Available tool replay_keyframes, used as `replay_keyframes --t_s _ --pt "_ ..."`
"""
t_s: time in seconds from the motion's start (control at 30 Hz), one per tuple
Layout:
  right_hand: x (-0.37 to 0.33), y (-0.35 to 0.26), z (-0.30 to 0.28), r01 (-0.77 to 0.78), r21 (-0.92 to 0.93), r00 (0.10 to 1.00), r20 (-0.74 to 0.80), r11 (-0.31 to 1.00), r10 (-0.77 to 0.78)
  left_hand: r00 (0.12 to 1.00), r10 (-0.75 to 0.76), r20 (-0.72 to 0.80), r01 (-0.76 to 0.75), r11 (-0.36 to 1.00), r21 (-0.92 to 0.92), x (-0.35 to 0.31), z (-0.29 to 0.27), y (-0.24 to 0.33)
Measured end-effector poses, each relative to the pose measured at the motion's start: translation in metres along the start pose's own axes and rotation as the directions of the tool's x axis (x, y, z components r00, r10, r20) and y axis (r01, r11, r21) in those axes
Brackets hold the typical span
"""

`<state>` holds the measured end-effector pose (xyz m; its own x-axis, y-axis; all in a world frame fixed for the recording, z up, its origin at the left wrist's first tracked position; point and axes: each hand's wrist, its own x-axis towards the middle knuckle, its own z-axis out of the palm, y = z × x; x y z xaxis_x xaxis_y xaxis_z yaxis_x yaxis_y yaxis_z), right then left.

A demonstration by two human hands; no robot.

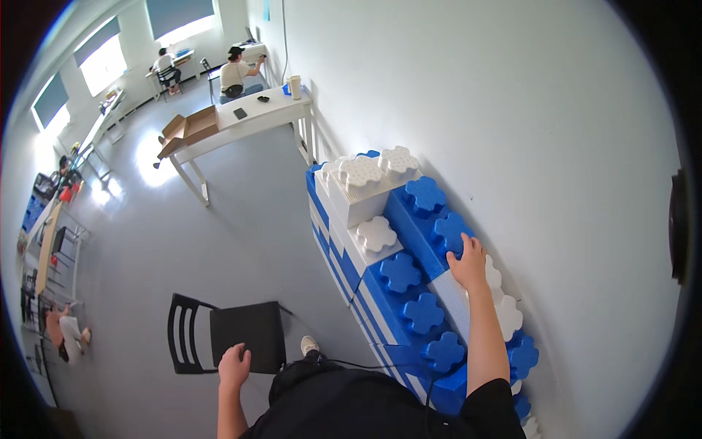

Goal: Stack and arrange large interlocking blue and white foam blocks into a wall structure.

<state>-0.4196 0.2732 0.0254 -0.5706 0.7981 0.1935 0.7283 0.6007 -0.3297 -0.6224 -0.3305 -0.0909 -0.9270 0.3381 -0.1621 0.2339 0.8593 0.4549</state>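
Observation:
My right hand [469, 265] reaches over a stack of giant toy building blocks and rests at the near edge of a blue stud [449, 228], thumb and fingers apart. That stud tops a long blue block [409, 220] beside the wall. Next to the hand, the stack also shows a ribbed white block [451, 296] and several blue studs on its near side. My left hand [234, 366] hangs loosely over the edge of a black chair [248, 335], fingers slightly bent, thumb apart, with nothing visible in it. Whether it touches the chair, I cannot tell.
A white wall [556, 183] runs along the stack's right side. Beyond the stack stands a white table [256, 121] with an opened cardboard box [191, 129]. A dark cable [358, 364] crosses by my foot. Other people sit at far desks; one crouches at the left.

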Motion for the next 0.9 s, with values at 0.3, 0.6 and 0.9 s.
replay_keyframes --t_s 0.3,0.6,0.9 --pt "0.083 -0.090 0.019 -0.225 -0.170 0.959 0.136 0.959 0.249 0.852 0.523 -0.024 -0.524 0.852 -0.007 0.239 -0.066 0.161" --pt "0.168 -0.114 0.032 -0.250 -0.268 0.897 0.297 0.930 0.327 0.352 0.934 -0.054 -0.933 0.346 -0.094 0.315 -0.026 0.418" --pt "0.185 -0.115 0.054 -0.304 -0.223 0.871 0.329 0.926 0.365 0.178 0.983 0.052 -0.984 0.179 -0.022 0.382 0.053 0.541"
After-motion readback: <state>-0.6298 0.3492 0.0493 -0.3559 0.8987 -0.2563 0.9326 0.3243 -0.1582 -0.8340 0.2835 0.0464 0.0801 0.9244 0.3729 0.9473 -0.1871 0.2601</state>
